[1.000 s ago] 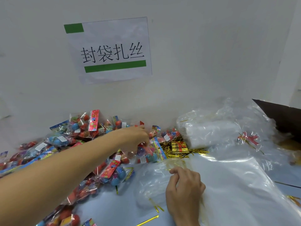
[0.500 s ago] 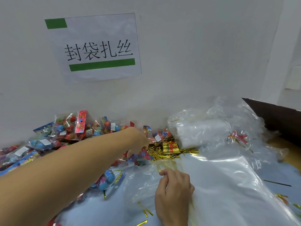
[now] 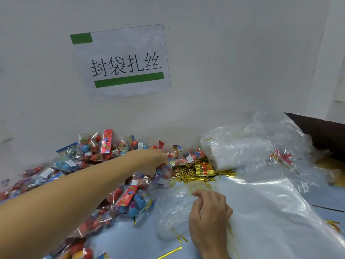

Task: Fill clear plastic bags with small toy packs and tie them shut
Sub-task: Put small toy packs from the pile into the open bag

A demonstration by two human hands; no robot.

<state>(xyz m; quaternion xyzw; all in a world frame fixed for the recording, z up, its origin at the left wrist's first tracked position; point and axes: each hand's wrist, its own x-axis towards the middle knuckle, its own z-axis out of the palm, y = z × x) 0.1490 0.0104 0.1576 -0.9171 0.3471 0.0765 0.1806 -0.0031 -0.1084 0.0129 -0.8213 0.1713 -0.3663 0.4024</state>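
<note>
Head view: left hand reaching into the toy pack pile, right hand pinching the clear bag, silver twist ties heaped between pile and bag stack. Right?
Not quite: the twist ties are gold, not silver, as the head view shows. Left hand is in the toy pack pile; right hand pinches the clear bag.

On the far wall you have a white paper sign (image 3: pixel 121 61) taped up, printed with black Chinese characters, a small green block at its top left and a long green bar beneath the text. At your far right, a dark brown cardboard flap (image 3: pixel 321 131) juts in from the edge over the pale blue tabletop (image 3: pixel 119 238).
</note>
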